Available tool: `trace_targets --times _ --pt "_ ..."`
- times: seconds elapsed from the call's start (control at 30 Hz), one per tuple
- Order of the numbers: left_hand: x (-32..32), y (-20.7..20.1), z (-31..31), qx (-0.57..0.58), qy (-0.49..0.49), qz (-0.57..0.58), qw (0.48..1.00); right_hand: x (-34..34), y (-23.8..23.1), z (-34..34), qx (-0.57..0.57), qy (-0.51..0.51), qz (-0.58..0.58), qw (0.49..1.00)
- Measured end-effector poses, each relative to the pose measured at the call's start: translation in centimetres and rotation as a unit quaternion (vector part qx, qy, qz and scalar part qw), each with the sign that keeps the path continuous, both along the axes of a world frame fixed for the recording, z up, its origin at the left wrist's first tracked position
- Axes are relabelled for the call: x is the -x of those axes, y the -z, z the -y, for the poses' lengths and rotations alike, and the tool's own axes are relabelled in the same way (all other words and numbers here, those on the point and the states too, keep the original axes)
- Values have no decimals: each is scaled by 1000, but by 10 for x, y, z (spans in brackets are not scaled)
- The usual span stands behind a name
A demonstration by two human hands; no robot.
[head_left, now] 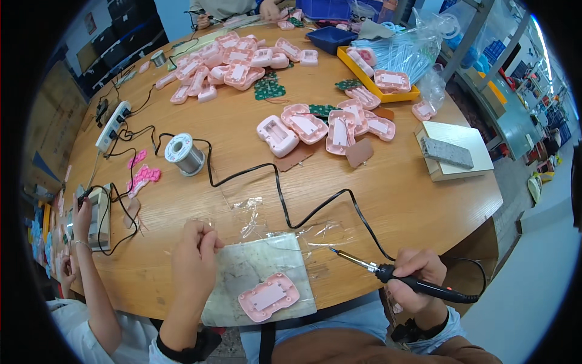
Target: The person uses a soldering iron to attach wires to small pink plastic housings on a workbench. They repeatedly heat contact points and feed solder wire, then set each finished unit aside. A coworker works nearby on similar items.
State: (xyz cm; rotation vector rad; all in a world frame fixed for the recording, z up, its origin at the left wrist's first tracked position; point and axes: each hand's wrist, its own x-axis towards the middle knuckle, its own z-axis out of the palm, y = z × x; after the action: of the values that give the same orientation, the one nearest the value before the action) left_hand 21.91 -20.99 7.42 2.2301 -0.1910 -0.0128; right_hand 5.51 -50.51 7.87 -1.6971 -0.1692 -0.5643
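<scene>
My right hand [418,278] grips a black soldering iron [427,287] by its handle, over the front right edge of the table. Its tip points left, toward a worn pale work mat [233,267]. On the mat's near part lies a pink plastic casing half [269,297] with a pale rectangular panel in its middle. My left hand [197,252] is above the mat's left edge, thumb and fingers pinched together; whatever they hold is too small or hidden to make out. Just beyond the mat lie crumpled clear plastic film [251,218] and thin wires.
The iron's black cord [282,182] snakes across the table beside a solder spool [185,155]. Farther off are heaped pink casings [236,60], green circuit boards [269,87] and a yellow tray [388,96]. A stone block [447,153] rests at right. A co-worker's hand [82,218] works at left.
</scene>
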Motion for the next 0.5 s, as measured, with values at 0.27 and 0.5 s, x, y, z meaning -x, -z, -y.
trace_targets --times 0.27,0.5 --pt "95 -41 14 -27 70 -24 997 -3 3 -4 -2 -8 12 1000" --pt "119 -1 38 -9 -3 59 998 -7 3 -16 32 -62 8 998"
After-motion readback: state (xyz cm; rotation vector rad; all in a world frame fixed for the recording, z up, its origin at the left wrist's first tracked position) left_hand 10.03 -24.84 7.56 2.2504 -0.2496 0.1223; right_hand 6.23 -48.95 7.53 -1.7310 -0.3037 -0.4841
